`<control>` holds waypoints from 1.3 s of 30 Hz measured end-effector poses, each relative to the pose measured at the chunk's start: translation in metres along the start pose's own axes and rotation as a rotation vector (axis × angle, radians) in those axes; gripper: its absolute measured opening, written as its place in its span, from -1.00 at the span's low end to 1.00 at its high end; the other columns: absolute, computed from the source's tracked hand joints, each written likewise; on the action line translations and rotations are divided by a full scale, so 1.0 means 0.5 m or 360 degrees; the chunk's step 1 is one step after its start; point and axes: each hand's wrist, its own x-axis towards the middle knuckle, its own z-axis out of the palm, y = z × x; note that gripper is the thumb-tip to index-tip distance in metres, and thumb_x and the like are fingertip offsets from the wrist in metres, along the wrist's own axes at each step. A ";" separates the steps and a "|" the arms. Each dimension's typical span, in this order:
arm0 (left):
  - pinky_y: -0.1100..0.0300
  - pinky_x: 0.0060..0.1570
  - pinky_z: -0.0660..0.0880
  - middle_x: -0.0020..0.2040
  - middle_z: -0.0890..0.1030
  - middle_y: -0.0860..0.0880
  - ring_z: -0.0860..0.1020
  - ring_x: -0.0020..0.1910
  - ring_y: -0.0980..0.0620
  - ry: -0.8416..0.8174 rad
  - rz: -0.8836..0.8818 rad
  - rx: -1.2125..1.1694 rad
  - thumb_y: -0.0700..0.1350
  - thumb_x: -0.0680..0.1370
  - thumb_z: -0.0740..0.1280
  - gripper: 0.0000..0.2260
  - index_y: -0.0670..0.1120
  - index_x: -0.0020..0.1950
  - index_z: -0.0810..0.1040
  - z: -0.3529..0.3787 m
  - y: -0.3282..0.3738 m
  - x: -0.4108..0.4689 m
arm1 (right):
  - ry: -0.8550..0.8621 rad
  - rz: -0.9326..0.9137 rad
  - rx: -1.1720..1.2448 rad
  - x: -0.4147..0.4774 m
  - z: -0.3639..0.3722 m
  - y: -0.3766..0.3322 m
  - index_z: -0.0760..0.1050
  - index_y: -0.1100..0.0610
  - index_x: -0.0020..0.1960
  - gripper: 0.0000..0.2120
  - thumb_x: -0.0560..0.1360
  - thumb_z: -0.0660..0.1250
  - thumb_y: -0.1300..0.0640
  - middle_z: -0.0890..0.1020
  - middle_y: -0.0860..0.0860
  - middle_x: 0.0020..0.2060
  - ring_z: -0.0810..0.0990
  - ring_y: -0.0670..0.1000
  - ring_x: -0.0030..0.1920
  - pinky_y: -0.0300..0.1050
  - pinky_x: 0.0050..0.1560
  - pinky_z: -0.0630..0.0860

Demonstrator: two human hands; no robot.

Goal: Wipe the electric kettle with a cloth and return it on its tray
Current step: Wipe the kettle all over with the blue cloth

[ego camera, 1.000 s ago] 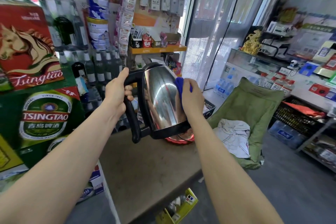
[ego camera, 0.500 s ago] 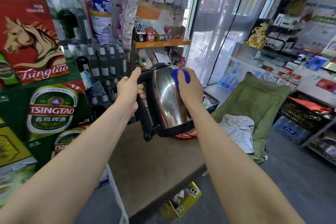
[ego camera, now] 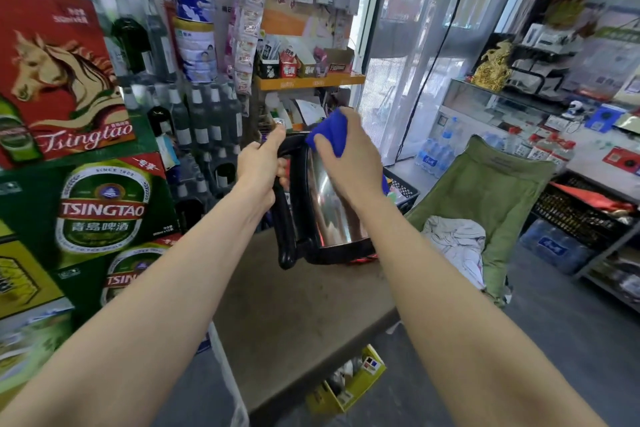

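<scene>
Higher now, your right hand [ego camera: 349,165] pinches the cloth [ego camera: 329,135] on the kettle [ego camera: 332,211] top; your left hand [ego camera: 259,166] grips its handle [ego camera: 286,218] over the desk's [ego camera: 294,322] far edge.

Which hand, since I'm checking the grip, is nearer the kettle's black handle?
Left. The left hand grips the handle itself near its top; the right hand holds the blue cloth against the top of the kettle, just right of the handle.
</scene>
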 end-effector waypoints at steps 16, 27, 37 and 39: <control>0.30 -0.61 0.24 -0.48 0.38 0.02 0.28 -0.61 0.13 0.0088 -0.0012 -0.0154 0.06 0.55 0.37 -0.74 -0.12 0.01 0.45 -0.044 0.005 0.010 | -0.0091 0.0979 0.0670 -0.052 -0.015 0.094 0.45 0.04 0.41 -0.60 0.68 0.20 -0.15 0.58 0.06 0.26 0.51 0.10 0.24 -0.06 0.19 0.40; 0.19 -0.50 0.25 -0.43 0.40 0.01 0.32 -0.51 0.07 0.0101 0.0221 0.0291 0.10 0.54 0.37 -0.72 0.01 -0.18 0.34 -0.028 -0.064 -0.009 | 0.0131 -0.0213 0.0095 -0.141 0.087 0.089 0.33 0.14 0.57 -0.44 0.63 0.36 0.02 0.45 0.10 0.51 0.36 0.16 0.54 0.15 0.56 0.28; 0.04 -0.37 0.43 -0.31 0.48 -0.03 0.43 -0.42 -0.05 0.0460 0.0187 0.0779 0.27 0.46 0.33 -0.61 0.03 -0.20 0.24 -0.106 -0.301 0.014 | -0.0508 0.0900 0.0322 -0.343 0.202 0.304 0.30 0.05 0.58 -0.50 0.67 0.29 0.16 0.53 0.07 0.45 0.50 0.14 0.41 -0.17 0.28 0.36; 0.05 -0.32 0.44 -0.30 0.50 -0.04 0.46 -0.40 -0.02 0.0451 0.0122 0.0805 0.27 0.47 0.32 -0.63 0.04 -0.17 0.25 -0.128 -0.358 0.015 | -0.0711 0.1030 0.0262 -0.369 0.204 0.344 0.37 0.03 0.52 -0.53 0.64 0.32 0.20 0.58 0.07 0.37 0.54 0.14 0.33 -0.10 0.26 0.42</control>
